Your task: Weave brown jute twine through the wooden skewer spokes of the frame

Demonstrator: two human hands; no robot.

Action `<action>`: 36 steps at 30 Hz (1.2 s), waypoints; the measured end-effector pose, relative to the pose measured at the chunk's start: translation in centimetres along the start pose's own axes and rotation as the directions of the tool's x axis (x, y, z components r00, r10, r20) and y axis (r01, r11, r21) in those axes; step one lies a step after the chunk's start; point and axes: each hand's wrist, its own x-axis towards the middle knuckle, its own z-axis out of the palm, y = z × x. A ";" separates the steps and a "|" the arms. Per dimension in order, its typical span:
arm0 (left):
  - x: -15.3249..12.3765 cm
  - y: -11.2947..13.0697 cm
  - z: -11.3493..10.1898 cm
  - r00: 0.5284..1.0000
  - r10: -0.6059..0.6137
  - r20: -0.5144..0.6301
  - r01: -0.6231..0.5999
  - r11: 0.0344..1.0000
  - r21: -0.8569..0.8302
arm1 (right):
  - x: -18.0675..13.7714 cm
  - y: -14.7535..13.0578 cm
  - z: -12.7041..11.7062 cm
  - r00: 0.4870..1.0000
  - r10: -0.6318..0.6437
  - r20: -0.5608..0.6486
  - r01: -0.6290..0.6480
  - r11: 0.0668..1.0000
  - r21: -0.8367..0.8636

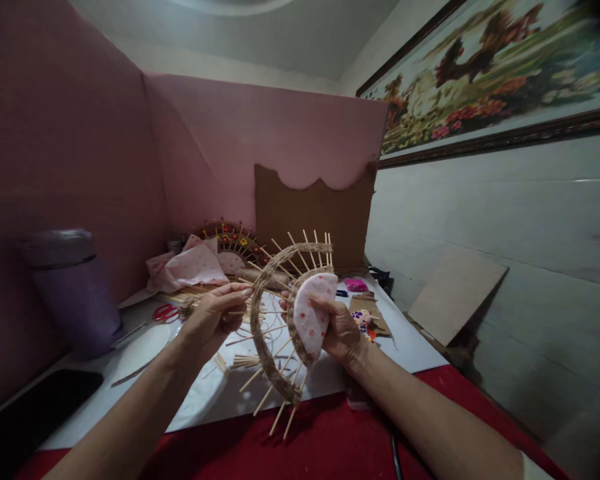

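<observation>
A half-round fan craft (280, 320) of thin wooden sticks with a jute-rope arc is held up over the table. Its core is a pink flowered fabric half-disc (313, 313). My right hand (341, 332) is closed on that fabric core from the right. My left hand (215, 317) is closed in a pinch at the left side of the rope arc, fingertips on a stick and the jute cord. Loose wooden sticks (243, 361) lie on the white table (410, 347) below.
A finished beaded fan (229, 241) and pink cloth (190, 267) lie at the back beside a cardboard panel (313, 217). Red-handled scissors (166, 312), a purple tumbler (73, 287) and a dark phone (35, 410) are at left. Red cloth (330, 440) covers the near edge.
</observation>
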 end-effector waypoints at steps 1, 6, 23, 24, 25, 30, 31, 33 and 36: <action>0.0 0.0 0.0 1.000 -0.002 0.009 0.002 1.000 -0.002 | 0.0 0.0 0.0 1.000 0.002 0.019 -0.002 1.000 -0.002; -0.1 0.0 0.1 1.000 0.010 0.014 -0.010 1.000 0.003 | 0.1 -0.1 -0.3 0.996 0.013 0.085 -0.014 1.000 0.015; 0.2 0.3 -0.4 0.985 0.165 -0.041 -0.141 0.928 0.346 | 0.3 -0.2 -0.5 1.000 0.004 -0.016 -0.003 0.998 0.058; 0.2 0.2 -0.4 0.990 0.139 -0.028 -0.124 0.943 0.309 | 0.2 -0.3 -0.4 1.000 -0.002 -0.026 0.004 0.997 0.072; 0.2 0.2 -0.5 0.993 0.114 -0.010 -0.107 0.955 0.276 | 0.2 -0.3 -0.4 0.999 -0.010 -0.034 0.013 0.997 0.081; 0.1 -0.1 -0.3 0.998 0.060 0.035 -0.068 0.951 0.302 | 0.1 -0.6 -0.3 0.998 -0.039 -0.046 0.042 0.996 0.074; 0.1 -0.1 -0.2 0.997 0.064 0.049 -0.077 0.940 0.333 | 0.2 -0.6 -0.3 0.998 -0.042 -0.053 0.046 0.996 0.076; 0.0 -0.1 -0.1 0.993 0.069 0.095 -0.101 0.913 0.395 | 0.4 -0.6 -0.5 0.996 -0.056 -0.072 0.062 0.994 0.086; -0.1 0.1 0.0 0.991 0.049 0.126 -0.101 0.888 0.448 | 0.8 -0.8 -0.9 0.989 -0.103 -0.103 0.113 0.989 0.097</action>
